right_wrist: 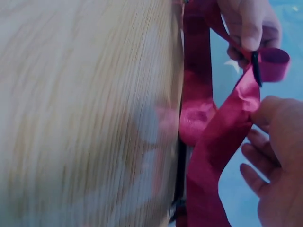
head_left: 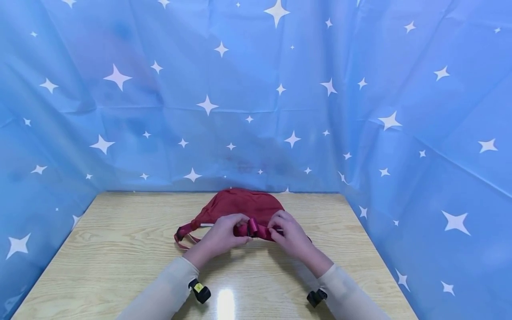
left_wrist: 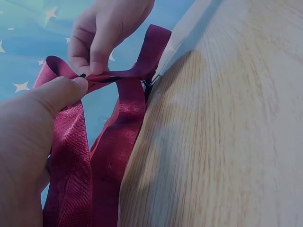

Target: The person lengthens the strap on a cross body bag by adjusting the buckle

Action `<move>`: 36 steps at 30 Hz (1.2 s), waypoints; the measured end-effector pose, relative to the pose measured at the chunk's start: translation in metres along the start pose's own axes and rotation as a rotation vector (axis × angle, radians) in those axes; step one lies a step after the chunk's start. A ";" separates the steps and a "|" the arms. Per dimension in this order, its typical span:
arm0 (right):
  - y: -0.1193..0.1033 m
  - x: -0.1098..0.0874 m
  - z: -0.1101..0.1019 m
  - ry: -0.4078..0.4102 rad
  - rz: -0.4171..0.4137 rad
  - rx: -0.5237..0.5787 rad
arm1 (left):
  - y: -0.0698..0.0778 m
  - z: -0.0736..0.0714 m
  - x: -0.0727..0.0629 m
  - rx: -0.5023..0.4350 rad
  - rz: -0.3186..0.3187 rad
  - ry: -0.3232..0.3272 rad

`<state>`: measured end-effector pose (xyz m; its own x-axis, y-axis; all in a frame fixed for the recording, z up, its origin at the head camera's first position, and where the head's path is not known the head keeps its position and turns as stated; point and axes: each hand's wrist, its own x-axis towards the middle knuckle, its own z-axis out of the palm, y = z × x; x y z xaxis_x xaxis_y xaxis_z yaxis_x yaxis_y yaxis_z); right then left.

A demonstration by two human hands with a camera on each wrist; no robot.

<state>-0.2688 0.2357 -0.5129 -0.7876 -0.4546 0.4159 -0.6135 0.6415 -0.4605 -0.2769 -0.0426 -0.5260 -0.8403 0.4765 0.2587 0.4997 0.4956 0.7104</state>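
A dark red waist bag [head_left: 244, 204] lies on the table with its strap towards the person. My left hand [head_left: 226, 233] pinches the red strap [left_wrist: 71, 146] between thumb and fingers, right beside a black slider [right_wrist: 256, 68]. From that slider a short loop of strap sticks out. On the other side of it, my right hand [head_left: 292, 235] pinches the strap [right_wrist: 232, 123] too. In the right wrist view the right hand's other fingers [right_wrist: 258, 158] are loosely bent. More strap hangs below in both wrist views. Fingers and strap partly cover the bag's front.
The wooden table [head_left: 120, 249] carries the bag near its back edge. A blue curtain with white stars [head_left: 208, 89] surrounds the back and sides. At the bag's left end, a strap loop with a black buckle [head_left: 178, 233] lies on the tabletop.
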 end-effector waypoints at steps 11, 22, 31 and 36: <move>0.020 -0.015 -0.011 -0.020 0.161 0.011 | -0.005 -0.002 0.000 0.008 0.001 0.015; 0.006 -0.002 0.001 -0.198 0.188 0.241 | -0.001 -0.002 0.000 -0.031 0.018 0.013; -0.011 0.011 0.011 -0.238 0.203 0.250 | 0.000 -0.003 -0.001 -0.038 0.023 0.013; -0.013 0.012 0.012 -0.213 0.180 0.244 | 0.000 -0.004 -0.001 -0.044 0.017 0.015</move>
<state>-0.2706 0.2144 -0.5117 -0.8629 -0.4826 0.1502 -0.4390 0.5685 -0.6958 -0.2773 -0.0456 -0.5239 -0.8347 0.4736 0.2809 0.5048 0.4544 0.7340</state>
